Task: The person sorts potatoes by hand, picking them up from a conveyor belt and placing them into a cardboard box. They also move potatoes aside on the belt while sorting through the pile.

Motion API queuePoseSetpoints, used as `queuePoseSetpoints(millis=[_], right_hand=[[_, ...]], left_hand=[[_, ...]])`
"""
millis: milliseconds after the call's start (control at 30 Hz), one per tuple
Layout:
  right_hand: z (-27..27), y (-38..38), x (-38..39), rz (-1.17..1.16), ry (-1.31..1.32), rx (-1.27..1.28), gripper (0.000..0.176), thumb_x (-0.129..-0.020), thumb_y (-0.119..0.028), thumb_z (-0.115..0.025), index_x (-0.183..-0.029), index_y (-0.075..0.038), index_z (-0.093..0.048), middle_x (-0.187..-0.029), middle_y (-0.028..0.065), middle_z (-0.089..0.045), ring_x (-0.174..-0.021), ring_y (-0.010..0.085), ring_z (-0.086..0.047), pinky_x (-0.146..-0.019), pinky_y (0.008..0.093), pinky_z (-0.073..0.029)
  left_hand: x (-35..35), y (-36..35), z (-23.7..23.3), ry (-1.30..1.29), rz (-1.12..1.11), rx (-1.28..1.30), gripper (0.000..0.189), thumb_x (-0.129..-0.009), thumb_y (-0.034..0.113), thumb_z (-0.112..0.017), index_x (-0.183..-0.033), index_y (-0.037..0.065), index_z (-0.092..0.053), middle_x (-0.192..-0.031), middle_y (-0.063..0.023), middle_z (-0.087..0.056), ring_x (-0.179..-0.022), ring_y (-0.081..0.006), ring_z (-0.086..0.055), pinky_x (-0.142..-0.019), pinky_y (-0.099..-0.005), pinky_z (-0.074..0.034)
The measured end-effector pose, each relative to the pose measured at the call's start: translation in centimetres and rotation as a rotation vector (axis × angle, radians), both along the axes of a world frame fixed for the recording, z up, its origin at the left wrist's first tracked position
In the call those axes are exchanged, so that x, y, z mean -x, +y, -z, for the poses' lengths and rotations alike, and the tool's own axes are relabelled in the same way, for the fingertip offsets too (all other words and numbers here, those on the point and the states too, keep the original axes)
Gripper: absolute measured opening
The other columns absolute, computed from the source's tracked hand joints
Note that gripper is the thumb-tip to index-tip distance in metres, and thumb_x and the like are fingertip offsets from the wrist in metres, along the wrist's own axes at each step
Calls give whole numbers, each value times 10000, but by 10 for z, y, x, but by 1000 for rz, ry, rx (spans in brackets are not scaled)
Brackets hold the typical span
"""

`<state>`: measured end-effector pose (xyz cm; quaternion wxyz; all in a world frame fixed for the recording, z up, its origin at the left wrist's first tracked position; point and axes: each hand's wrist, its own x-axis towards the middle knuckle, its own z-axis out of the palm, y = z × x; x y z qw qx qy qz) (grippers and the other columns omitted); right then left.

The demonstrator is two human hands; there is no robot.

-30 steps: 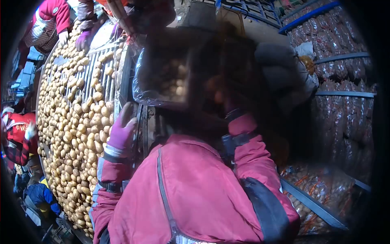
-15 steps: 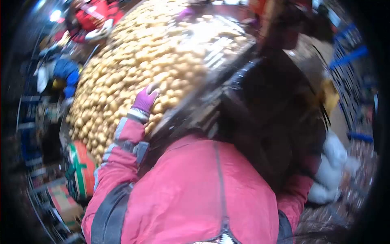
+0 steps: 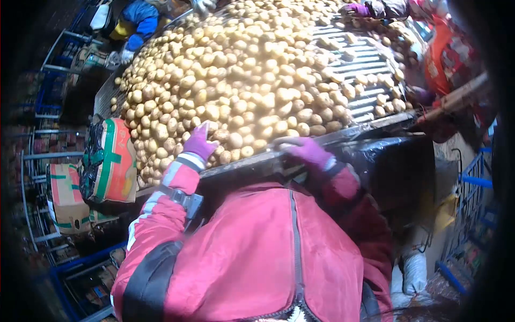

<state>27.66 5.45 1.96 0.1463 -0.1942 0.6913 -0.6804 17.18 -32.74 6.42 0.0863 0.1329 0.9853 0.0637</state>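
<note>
A heap of pale yellow potatoes (image 3: 236, 80) covers the sorting table in front of me. My left hand (image 3: 199, 143), in a purple glove, rests on the potatoes near the front edge, with its thumb and fingers apart. Some of its fingertips are lost among the potatoes. My right hand (image 3: 308, 151), also purple-gloved, is at the table's dark front rim (image 3: 370, 127). Its fingers stretch left along the rim, beside the nearest potatoes, and no potato shows in it.
Metal slats (image 3: 359, 64) show through at the right of the table. Across from me are a co-worker's purple-gloved hand (image 3: 355, 9) and another's pale glove (image 3: 204, 5). Cardboard boxes (image 3: 115, 161) stand at the left. White sacks (image 3: 414, 273) lie at the lower right.
My view has turned to the right, and the table now lies across in front of me. My right hand, hidden before, has come up to the front rim. My left hand stays over the potatoes.
</note>
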Motion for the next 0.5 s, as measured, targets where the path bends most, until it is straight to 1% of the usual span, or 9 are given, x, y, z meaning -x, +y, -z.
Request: queuePoseSetpoints(millis=[100, 167, 200, 233, 267, 333, 400, 433, 500], right_hand=[[31, -66, 38, -195, 229, 2, 413, -930, -257, -657, -1293, -63, -613, -1138, 117, -678, -1029, 220, -640, -886, 351, -535], [29, -89, 61, -260, 166, 6, 406, -949, -274, -657, -1293, -61, -627, -1082, 85, -709, -1000, 171, -642, -903, 322, -523], [21, -95, 72, -303, -25, 20, 396, -955, -280, -649, -1284, -59, -632, -1079, 76, -712, -997, 167, -644, -906, 323, -522], [16, -100, 81, -351, -223, 36, 387, -961, -285, -642, -1274, -58, -638, -1076, 66, -716, -994, 162, -646, -909, 323, -521], [23, -96, 91, -282, -305, -86, 352, -960, -276, -644, -1237, -60, -661, -1077, 58, -715, -989, 158, -650, -897, 312, -525], [42, -77, 109, -236, -458, 94, 312, -961, -269, -639, -1185, -59, -689, -1060, 59, -717, -965, 150, -655, -874, 306, -529], [51, -57, 119, -95, -453, 93, 322, -942, -290, -622, -1166, -72, -700, -1151, 117, -703, -1042, 230, -660, -919, 362, -513], [41, -49, 129, -134, -372, -89, 321, -932, -289, -631, -1153, -66, -702, -1125, 125, -710, -1031, 251, -669, -912, 367, -516], [-6, -37, 143, -129, -170, -513, 319, -916, -279, -651, -1142, -59, -705, -1060, 133, -727, -998, 273, -687, -900, 373, -525]], left_hand=[[7, 19, 29, 123, 123, -42, 790, -743, 338, -752, -1454, 149, -466, -1485, -258, -406, -1193, -419, -575, -1001, -470, -493], [6, 61, 9, -60, -2, -81, 876, -702, 325, -765, -1487, 136, -427, -1587, -287, -228, -1254, -439, -525, -1031, -452, -478], [11, 79, 2, -102, -19, -242, 860, -717, 319, -749, -1492, 132, -423, -1590, -273, -232, -1275, -428, -515, -1038, -441, -471], [19, 79, 28, -93, 53, -109, 847, -744, 328, -737, -1497, 111, -415, -1589, -270, -241, -1281, -420, -511, -1043, -442, -464], [20, 100, 3, -118, 58, -310, 814, -782, 334, -725, -1489, 78, -412, -1572, -272, -274, -1284, -422, -504, -1058, -444, -449], [45, 101, 74, 156, 135, -159, 762, -819, 329, -711, -1465, 45, -422, -1534, -268, -339, -1268, -428, -507, -1054, -442, -449], [59, 123, 79, 214, 159, -300, 706, -852, 317, -688, -1447, 38, -431, -1445, -277, -452, -1256, -426, -517, -1048, -442, -447], [65, 139, 55, -74, 53, -436, 676, -877, 314, -662, -1438, 16, -432, -1356, -292, -530, -1242, -421, -530, -1033, -452, -448], [65, 158, 34, -180, -3, -483, 669, -890, 311, -662, -1435, -2, -433, -1321, -293, -553, -1177, -394, -580, -996, -440, -471]])
